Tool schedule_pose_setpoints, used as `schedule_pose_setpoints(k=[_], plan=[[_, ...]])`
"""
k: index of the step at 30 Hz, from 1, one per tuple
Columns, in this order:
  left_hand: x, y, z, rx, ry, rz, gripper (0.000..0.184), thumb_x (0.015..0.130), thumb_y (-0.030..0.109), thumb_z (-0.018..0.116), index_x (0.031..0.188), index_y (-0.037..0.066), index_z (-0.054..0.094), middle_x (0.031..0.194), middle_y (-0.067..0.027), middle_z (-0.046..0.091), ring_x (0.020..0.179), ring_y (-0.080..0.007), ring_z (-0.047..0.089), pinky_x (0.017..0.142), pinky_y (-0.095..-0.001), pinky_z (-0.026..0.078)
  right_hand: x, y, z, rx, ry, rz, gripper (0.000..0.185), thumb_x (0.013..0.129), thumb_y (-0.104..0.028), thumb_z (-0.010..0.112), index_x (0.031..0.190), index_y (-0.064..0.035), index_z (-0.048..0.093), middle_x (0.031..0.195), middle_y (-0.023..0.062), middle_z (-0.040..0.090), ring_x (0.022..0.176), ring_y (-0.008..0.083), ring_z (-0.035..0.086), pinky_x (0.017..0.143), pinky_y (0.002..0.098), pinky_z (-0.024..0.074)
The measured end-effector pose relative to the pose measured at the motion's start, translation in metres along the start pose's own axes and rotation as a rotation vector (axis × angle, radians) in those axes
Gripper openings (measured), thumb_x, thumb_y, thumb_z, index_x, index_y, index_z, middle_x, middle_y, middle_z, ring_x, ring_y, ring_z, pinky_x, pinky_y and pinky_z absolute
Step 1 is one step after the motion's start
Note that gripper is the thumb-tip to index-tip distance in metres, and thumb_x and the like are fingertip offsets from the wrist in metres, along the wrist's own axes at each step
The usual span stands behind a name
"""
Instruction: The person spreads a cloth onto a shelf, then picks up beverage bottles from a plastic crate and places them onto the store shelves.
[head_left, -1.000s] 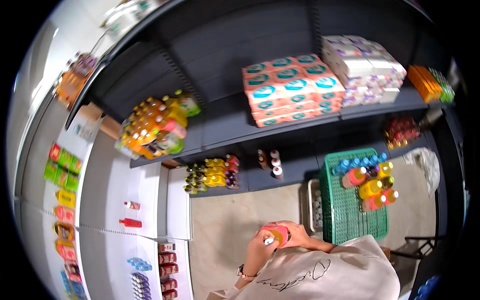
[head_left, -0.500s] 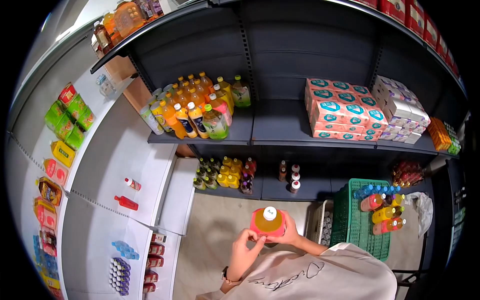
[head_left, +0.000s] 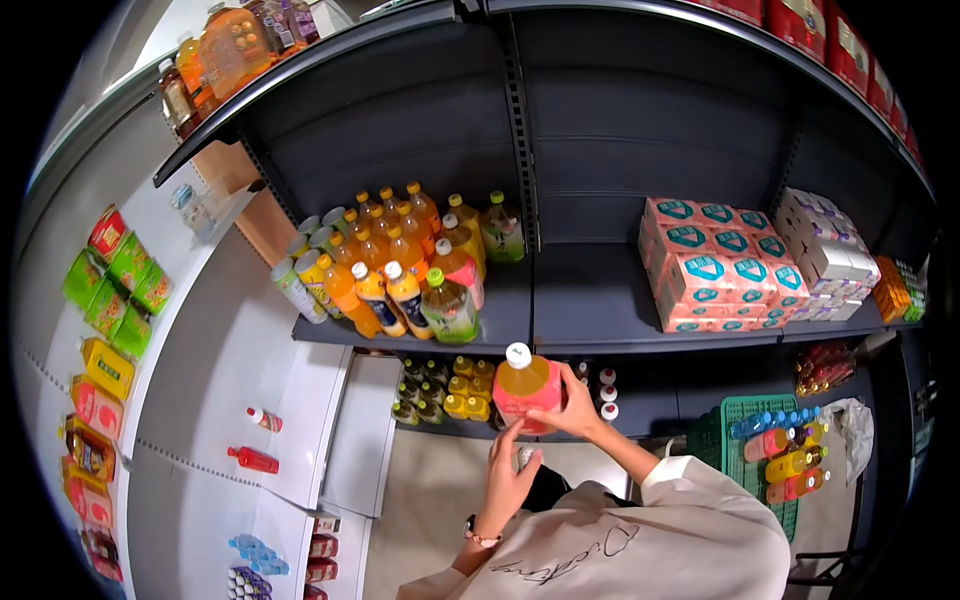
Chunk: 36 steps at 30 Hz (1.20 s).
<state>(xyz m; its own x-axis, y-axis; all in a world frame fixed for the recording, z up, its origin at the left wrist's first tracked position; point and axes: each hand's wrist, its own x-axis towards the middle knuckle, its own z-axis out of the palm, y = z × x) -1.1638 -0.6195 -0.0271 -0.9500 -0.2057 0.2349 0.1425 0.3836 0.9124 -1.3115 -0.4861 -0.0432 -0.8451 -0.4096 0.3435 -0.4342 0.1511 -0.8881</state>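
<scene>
A large drink bottle (head_left: 527,383) with a white cap, a pink label and amber liquid is held upright, slightly tilted, in front of the dark shelving. My right hand (head_left: 572,408) grips its right side, thumb across the label and fingers partly hidden behind. Just below the bottle is my left hand (head_left: 508,478), its thumb and fingers apart; the fingertips reach the bottle's lower edge, and I cannot tell whether they touch it. On the shelf above to the left stand orange-drink bottles (head_left: 372,250) and a green-labelled bottle (head_left: 450,308).
Pink tissue packs (head_left: 715,265) and white packs (head_left: 825,245) are stacked on the same shelf (head_left: 590,295). Small yellow bottles (head_left: 468,388) stand on the lower shelf. A green basket (head_left: 735,410) with several bottles is at right. White shelves (head_left: 215,400) run along the left.
The bottle has risen and moved forward toward the shelf. My left hand has slid from its side to below it, while my right hand keeps hold. The view has shifted closer to the shelving.
</scene>
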Motion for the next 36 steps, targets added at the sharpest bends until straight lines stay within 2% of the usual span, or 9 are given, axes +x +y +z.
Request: schedule_pose_setpoints(k=[9,10,13,14,21,25,26,34,36], plan=[[0.168,-0.087,0.008,0.055,-0.161,0.016,0.078,0.087,0.016,0.069,0.149,-0.001,0.025,0.139,-0.0247,0.044,0.116,-0.0342,0.053,0.095,-0.0385,0.045,0.166,0.073,0.019,0.096,0.092,0.041,0.091,0.066,-0.044,0.086,0.134,-0.0034,0.041,0.126,0.0189,0.057,0.117,0.0299,0.058,0.099,0.0409,0.0458],[0.183,-0.093,0.008,0.008,-0.246,-0.086,0.084,0.087,0.018,0.069,0.151,0.0,0.018,0.144,-0.0268,0.039,0.126,-0.0374,0.047,0.102,-0.0394,0.041,0.179,0.08,0.02,0.109,0.096,0.03,0.091,0.066,-0.044,0.086,0.134,-0.0031,0.041,0.126,0.0191,0.057,0.117,0.03,0.058,0.099,0.041,0.0458],[0.217,-0.127,0.018,0.03,-0.292,-0.057,0.087,0.087,0.02,0.069,0.152,-0.001,0.014,0.15,-0.0286,0.031,0.137,-0.0386,0.036,0.11,-0.0407,0.034,0.207,0.109,0.021,0.065,0.086,0.036,0.09,0.067,-0.045,0.085,0.133,-0.0025,0.041,0.128,0.0199,0.056,0.118,0.0303,0.057,0.1,0.0412,0.0454],[0.227,-0.13,0.018,-0.005,-0.315,-0.097,0.089,0.087,0.022,0.068,0.151,-0.003,0.012,0.152,-0.0295,0.025,0.143,-0.0384,0.026,0.115,-0.0411,0.026,0.214,0.117,0.022,0.032,0.085,0.029,0.091,0.068,-0.046,0.084,0.135,-0.0023,0.04,0.129,0.0207,0.055,0.119,0.0317,0.056,0.1,0.0414,0.045],[0.284,-0.144,0.028,-0.004,-0.262,-0.093,0.088,0.087,0.024,0.068,0.15,-0.005,0.014,0.151,-0.0307,0.028,0.142,-0.0399,0.028,0.115,-0.0408,0.026,0.259,0.159,0.016,-0.178,0.09,-0.098,0.098,0.069,-0.049,0.082,0.138,0.0026,0.036,0.131,0.0241,0.048,0.125,0.0389,0.048,0.104,0.0438,0.0404],[0.303,-0.139,0.035,-0.002,-0.314,-0.122,0.087,0.088,0.025,0.068,0.15,-0.005,0.015,0.152,-0.0309,0.026,0.142,-0.0404,0.027,0.115,-0.041,0.025,0.279,0.153,0.021,-0.208,0.157,-0.06,0.089,0.071,-0.042,0.082,0.138,-0.0011,0.04,0.13,0.0255,0.046,0.125,0.0419,0.046,0.103,0.0436,0.0403],[0.305,-0.146,0.04,0.075,-0.263,0.011,0.087,0.088,0.028,0.069,0.153,0.005,0.017,0.149,-0.0251,0.033,0.124,-0.0352,0.049,0.093,-0.0377,0.046,0.281,0.151,0.021,-0.185,0.188,-0.055,0.086,0.072,-0.037,0.081,0.139,-0.0018,0.04,0.133,0.0242,0.046,0.126,0.042,0.046,0.103,0.0431,0.0409],[0.277,-0.141,0.062,0.067,-0.331,-0.037,0.077,0.089,0.031,0.069,0.148,0.001,0.029,0.142,-0.024,0.042,0.12,-0.0326,0.052,0.089,-0.0376,0.047,0.282,0.152,0.024,-0.262,0.201,0.056,0.085,0.075,-0.031,0.076,0.146,-0.0063,0.035,0.139,0.0219,0.048,0.126,0.0379,0.05,0.101,0.0404,0.0437],[0.269,-0.126,0.062,0.005,-0.426,-0.13,0.074,0.089,0.028,0.067,0.146,-0.001,0.029,0.143,-0.0261,0.04,0.129,-0.0362,0.044,0.101,-0.0397,0.04,0.283,0.141,0.027,-0.286,0.194,0.138,0.086,0.076,-0.032,0.075,0.148,-0.0067,0.033,0.14,0.0216,0.049,0.125,0.0373,0.051,0.1,0.0398,0.0442]])
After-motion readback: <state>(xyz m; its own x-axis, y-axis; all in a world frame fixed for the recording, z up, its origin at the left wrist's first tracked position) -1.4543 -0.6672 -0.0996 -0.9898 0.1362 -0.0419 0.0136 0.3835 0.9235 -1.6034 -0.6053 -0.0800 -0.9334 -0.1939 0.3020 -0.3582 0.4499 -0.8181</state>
